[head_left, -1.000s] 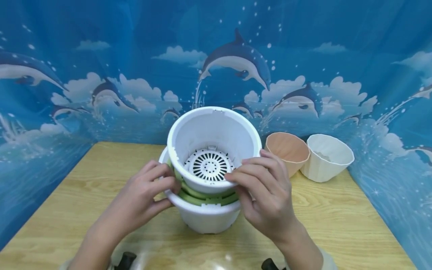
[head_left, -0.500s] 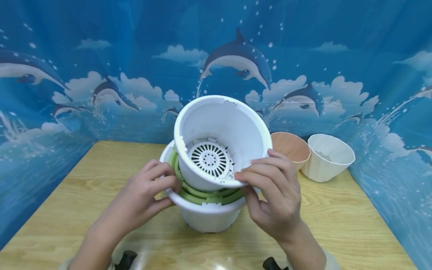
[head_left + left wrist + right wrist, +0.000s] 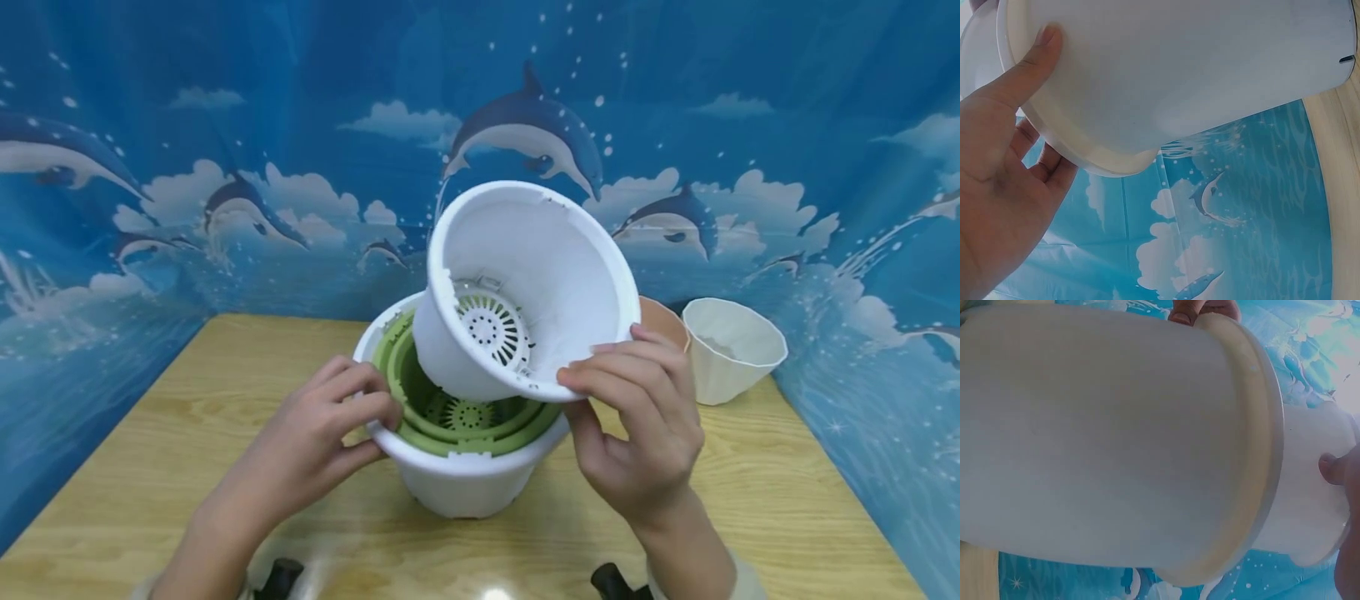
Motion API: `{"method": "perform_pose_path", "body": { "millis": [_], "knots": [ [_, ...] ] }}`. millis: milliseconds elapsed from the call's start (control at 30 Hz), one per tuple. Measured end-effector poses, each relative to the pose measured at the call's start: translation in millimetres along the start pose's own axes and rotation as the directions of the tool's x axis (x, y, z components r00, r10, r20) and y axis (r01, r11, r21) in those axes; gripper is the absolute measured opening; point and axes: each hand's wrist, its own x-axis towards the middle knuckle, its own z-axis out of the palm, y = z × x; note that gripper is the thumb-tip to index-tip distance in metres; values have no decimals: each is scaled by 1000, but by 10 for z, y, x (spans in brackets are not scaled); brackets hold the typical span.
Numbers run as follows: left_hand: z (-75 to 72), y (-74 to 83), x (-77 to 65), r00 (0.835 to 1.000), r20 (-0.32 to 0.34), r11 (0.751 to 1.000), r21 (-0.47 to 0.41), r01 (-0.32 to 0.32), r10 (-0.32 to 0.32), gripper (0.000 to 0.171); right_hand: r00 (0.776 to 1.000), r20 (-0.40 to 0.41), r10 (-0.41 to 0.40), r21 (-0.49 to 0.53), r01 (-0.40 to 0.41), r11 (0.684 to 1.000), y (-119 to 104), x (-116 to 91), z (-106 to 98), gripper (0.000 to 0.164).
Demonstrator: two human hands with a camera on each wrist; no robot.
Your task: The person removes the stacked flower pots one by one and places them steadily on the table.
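My right hand [image 3: 641, 417] grips the near right rim of a small white plastic flower pot [image 3: 525, 258] with a slotted bottom, its thumb on the outer wall. That pot is tilted, its mouth toward me, above a stack of pots. The stack is a larger white pot [image 3: 461, 483] standing on the table, with green pots [image 3: 405, 400] nested inside it; the innermost has a slotted bottom. At the left rim of the larger pot, my left hand [image 3: 326, 425] holds on. In the left wrist view, the thumb [image 3: 1047, 47] presses its outer wall, fingers behind the rim.
Behind the right hand stands a peach pot [image 3: 662, 323], mostly hidden. Beside it is a cream faceted pot [image 3: 731, 367] at the back right of the wooden table [image 3: 187, 433]. A blue dolphin-print curtain [image 3: 300, 75] hangs behind. Dark objects [image 3: 281, 579] show at the lower edge.
The right hand has lifted the small white pot up and to the right, tilting it further. The inside of the green pots has come into view. My left hand stays on the larger pot's rim.
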Motion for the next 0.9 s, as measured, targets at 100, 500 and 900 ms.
{"method": "perform_pose_path", "body": {
  "millis": [100, 500, 900],
  "knots": [
    [7, -2, 1, 1000, -13, 1000, -4, -17, 16, 31, 999, -34, 14, -23, -15, 1000, 27, 5, -11, 17],
    [10, -4, -7, 1000, -15, 1000, 4, -22, 22, 32, 979, -188, 78, -95, -97, 991, 99, 52, -15, 23],
    [2, 0, 0, 1000, -7, 1000, 9, -21, 22, 33, 960, -260, 107, -190, -160, 969, 286, 27, -3, 14]
  ]
}}
